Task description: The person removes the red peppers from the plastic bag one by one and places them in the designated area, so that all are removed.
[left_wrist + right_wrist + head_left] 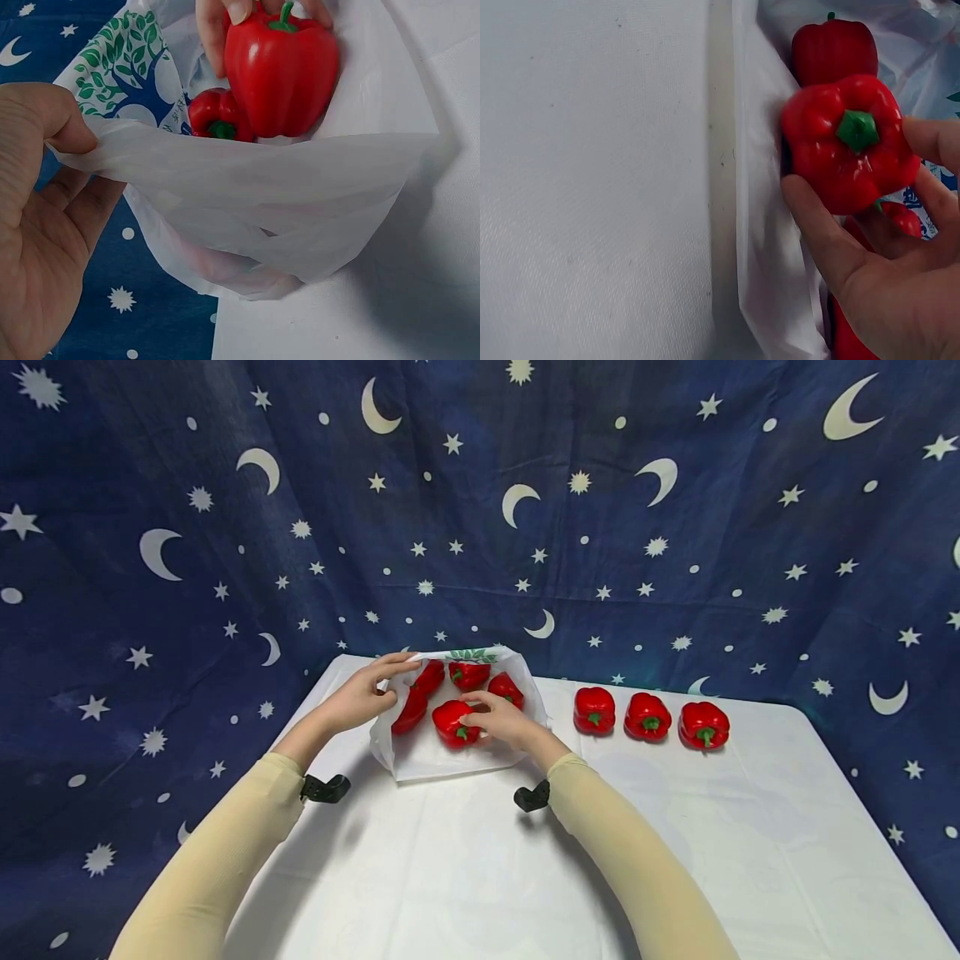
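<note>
A white plastic bag (435, 767) with a green leaf print lies on the table with its mouth toward me. My left hand (363, 695) pinches the bag's left edge between thumb and fingers, as the left wrist view shows up close. Inside the mouth, my right hand (501, 720) grips a red bell pepper (832, 142), its green stem facing the right wrist camera. Several more red peppers lie in the bag, among them a pepper (469, 674) at the back and another pepper (506, 688) on the right.
Right of the bag, three red bell peppers stand in a row: a near pepper (594, 710), a middle pepper (647, 717) and a far-right pepper (703, 725). A white cloth covers the table (465, 860). Behind it hangs a dark blue curtain (480, 485) with moons and stars.
</note>
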Tool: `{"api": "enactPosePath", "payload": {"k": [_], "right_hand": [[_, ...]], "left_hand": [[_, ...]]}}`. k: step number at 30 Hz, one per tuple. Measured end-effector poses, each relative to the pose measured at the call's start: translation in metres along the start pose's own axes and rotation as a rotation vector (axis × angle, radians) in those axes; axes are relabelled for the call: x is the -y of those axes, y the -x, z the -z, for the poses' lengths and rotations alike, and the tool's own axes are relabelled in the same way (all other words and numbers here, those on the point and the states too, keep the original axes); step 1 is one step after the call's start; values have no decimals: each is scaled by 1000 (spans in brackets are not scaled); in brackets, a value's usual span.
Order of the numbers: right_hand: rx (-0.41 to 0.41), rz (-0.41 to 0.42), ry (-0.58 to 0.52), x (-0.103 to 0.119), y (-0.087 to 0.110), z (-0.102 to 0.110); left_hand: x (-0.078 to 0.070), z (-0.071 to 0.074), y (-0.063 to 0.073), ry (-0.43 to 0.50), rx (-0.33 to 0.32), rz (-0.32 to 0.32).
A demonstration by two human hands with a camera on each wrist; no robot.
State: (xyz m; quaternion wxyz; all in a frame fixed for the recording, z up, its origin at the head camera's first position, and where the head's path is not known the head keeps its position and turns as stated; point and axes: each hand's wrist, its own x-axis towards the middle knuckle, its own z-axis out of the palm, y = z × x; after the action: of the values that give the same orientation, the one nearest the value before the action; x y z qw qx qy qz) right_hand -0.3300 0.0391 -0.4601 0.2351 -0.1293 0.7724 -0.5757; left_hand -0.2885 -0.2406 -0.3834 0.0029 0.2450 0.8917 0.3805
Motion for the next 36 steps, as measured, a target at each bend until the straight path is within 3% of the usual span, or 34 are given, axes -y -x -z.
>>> {"api": "enactPosePath", "payload": {"k": [11,36], "right_hand": [[136,-38,-90,-2,5,5],[200,-59,-75,2,1,4]], "left_hand": [[2,-1,1,-5,-5,-8],[1,-2,1,-20,-8,-2]]}}
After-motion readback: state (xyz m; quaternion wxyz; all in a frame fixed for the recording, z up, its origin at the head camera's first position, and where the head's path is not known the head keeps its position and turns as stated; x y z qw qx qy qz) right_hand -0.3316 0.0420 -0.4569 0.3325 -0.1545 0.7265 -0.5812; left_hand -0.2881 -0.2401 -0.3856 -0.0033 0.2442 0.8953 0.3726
